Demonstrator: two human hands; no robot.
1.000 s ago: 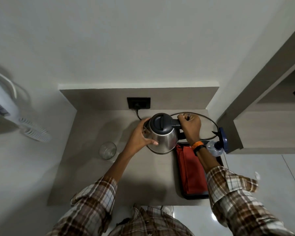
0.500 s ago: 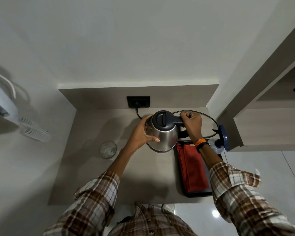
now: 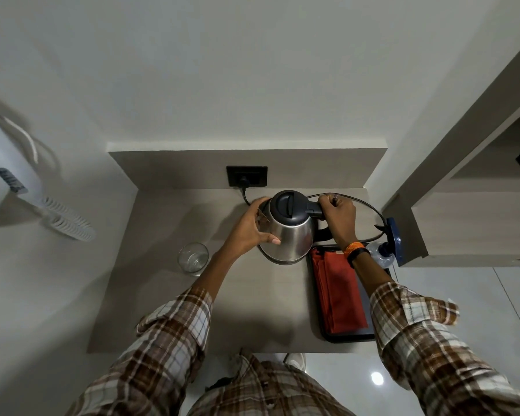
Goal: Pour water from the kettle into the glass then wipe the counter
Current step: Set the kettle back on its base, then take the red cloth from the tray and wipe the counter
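- Since a moment ago, both hands have carried the kettle a little up the frame, toward the socket.
- Right hand: fingers wrapped tight around the handle. Left hand: fingers spread flat on the steel side, steadying it.
- Kettle sits at centre frame; I cannot tell if it is clear of the tabletop.
- Glass stands well apart at centre left, upright.
- My plan: lift straight, watch the cord, swing the spout left over the glass, tip slowly.
- Red cloth waits in the tray, lower right.
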